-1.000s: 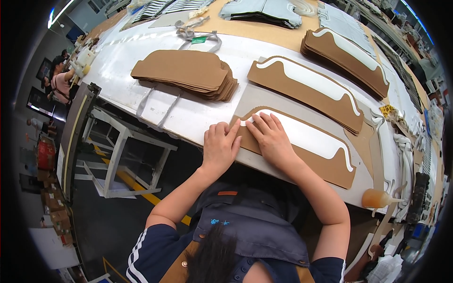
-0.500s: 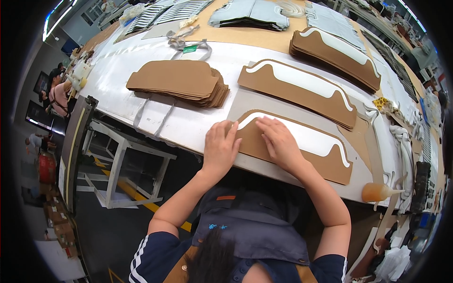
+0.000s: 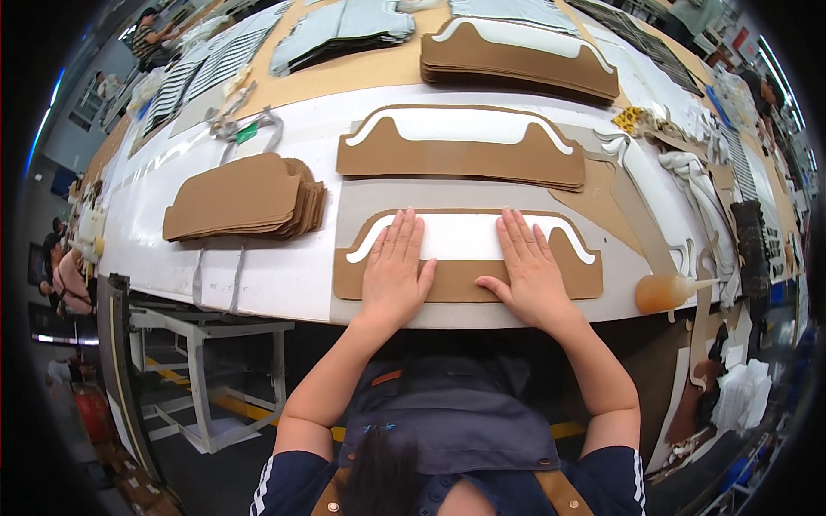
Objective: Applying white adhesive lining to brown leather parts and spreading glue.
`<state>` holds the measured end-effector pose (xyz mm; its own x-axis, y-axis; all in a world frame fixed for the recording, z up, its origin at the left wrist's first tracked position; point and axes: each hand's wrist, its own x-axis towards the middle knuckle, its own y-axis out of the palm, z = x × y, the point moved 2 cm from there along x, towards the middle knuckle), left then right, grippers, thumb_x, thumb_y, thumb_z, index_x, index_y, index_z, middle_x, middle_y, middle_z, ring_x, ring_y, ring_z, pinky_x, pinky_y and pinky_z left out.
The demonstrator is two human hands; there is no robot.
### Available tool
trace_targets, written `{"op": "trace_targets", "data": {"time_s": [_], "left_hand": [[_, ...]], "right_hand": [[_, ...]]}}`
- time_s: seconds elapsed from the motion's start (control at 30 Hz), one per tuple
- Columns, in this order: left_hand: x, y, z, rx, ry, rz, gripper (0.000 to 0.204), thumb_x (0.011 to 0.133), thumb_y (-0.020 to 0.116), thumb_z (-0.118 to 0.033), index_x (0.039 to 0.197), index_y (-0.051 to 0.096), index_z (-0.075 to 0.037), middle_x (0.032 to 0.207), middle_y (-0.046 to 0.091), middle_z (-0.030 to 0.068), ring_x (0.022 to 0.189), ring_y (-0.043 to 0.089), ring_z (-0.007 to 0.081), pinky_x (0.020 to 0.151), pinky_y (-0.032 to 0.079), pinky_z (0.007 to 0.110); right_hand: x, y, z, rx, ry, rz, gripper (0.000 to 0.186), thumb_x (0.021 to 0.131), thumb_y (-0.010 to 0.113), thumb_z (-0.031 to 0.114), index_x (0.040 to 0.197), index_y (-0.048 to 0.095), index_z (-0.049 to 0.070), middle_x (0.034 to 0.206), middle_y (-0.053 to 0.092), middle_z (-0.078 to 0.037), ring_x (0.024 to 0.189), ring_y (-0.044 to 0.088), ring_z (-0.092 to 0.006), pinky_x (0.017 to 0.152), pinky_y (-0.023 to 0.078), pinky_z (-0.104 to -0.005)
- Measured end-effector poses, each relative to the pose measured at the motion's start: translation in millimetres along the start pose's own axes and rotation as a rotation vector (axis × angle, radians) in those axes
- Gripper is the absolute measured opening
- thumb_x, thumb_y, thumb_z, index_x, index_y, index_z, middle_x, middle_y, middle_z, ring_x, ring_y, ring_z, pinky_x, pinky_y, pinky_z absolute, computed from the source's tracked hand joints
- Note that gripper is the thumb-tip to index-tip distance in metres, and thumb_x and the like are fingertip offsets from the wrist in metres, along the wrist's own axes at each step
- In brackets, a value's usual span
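Right in front of me a brown shaped panel (image 3: 465, 279) lies flat near the table's front edge, with a white shaped piece (image 3: 460, 234) on its upper part. My left hand (image 3: 397, 271) rests flat across the left side of both, fingers stretched out and thumb apart. Flat on their right side lies my right hand (image 3: 527, 271), its fingers extended and the thumb pointing inward. Both hands' fingertips reach the upper edge of the white piece. Just beyond, a short stack of brown panels (image 3: 456, 162) carries another white piece (image 3: 465, 125) on top.
A taller stack of brown panels (image 3: 516, 73) stands farther back. To the left are stacked plain brown pieces (image 3: 237, 202) and grey straps with a green tag (image 3: 247, 132). A squeeze bottle of amber liquid (image 3: 661, 294) lies at the right edge, near white strips (image 3: 645, 193).
My hands have spread apart, the right one moving right along the white piece, and now both press flat. My view has turned, so the table appears straighter ahead.
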<state>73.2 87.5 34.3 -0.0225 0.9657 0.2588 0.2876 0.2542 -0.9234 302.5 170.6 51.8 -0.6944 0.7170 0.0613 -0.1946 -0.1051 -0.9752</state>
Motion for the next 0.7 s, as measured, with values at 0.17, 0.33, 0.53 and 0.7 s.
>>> {"op": "trace_targets", "data": {"time_s": [0.17, 0.33, 0.53, 0.7], "left_hand": [[1.6, -1.9, -3.0, 0.014, 0.003, 0.028, 0.066, 0.103, 0.057, -0.027, 0.161, 0.037, -0.001, 0.17, 0.034, 0.018, 0.158, 0.031, 0.0335, 0.128, 0.024, 0.049], [0.9, 1.1, 0.0, 0.031, 0.003, 0.041, 0.067, 0.104, 0.056, -0.03, 0.161, 0.037, -0.002, 0.17, 0.033, 0.0177, 0.159, 0.029, 0.034, 0.129, 0.023, 0.049], [-8.8, -6.2, -0.9, 0.064, 0.092, 0.111, 0.08, 0.103, 0.057, -0.049, 0.163, 0.033, -0.001, 0.171, 0.031, 0.017, 0.16, 0.025, 0.0335, 0.13, 0.02, 0.049], [-37.2, -23.5, -23.8, -0.001, 0.226, 0.239, 0.085, 0.099, 0.063, -0.049, 0.163, 0.033, -0.001, 0.172, 0.031, 0.0159, 0.16, 0.026, 0.0326, 0.13, 0.02, 0.05]], "right_hand": [[-20.7, 6.4, -22.0, -0.069, 0.186, -0.117, 0.103, 0.099, 0.057, 0.066, 0.161, 0.026, -0.01, 0.172, 0.022, -0.025, 0.162, 0.018, -0.0352, 0.131, 0.014, -0.0496], [-28.0, 5.5, -14.8, -0.1, 0.272, -0.183, 0.105, 0.099, 0.058, 0.065, 0.158, 0.027, -0.015, 0.169, 0.023, -0.031, 0.161, 0.019, -0.0404, 0.129, 0.014, -0.0543], [-57.3, -0.8, -10.3, -0.058, 0.294, -0.199, 0.095, 0.1, 0.063, 0.056, 0.156, 0.033, -0.014, 0.167, 0.029, -0.03, 0.159, 0.025, -0.0399, 0.127, 0.014, -0.0572], [-45.3, -21.0, -24.5, 0.08, 0.169, -0.35, 0.058, 0.098, 0.071, 0.026, 0.144, 0.055, -0.005, 0.149, 0.054, -0.021, 0.142, 0.046, -0.0377, 0.122, 0.025, -0.0539]]}}
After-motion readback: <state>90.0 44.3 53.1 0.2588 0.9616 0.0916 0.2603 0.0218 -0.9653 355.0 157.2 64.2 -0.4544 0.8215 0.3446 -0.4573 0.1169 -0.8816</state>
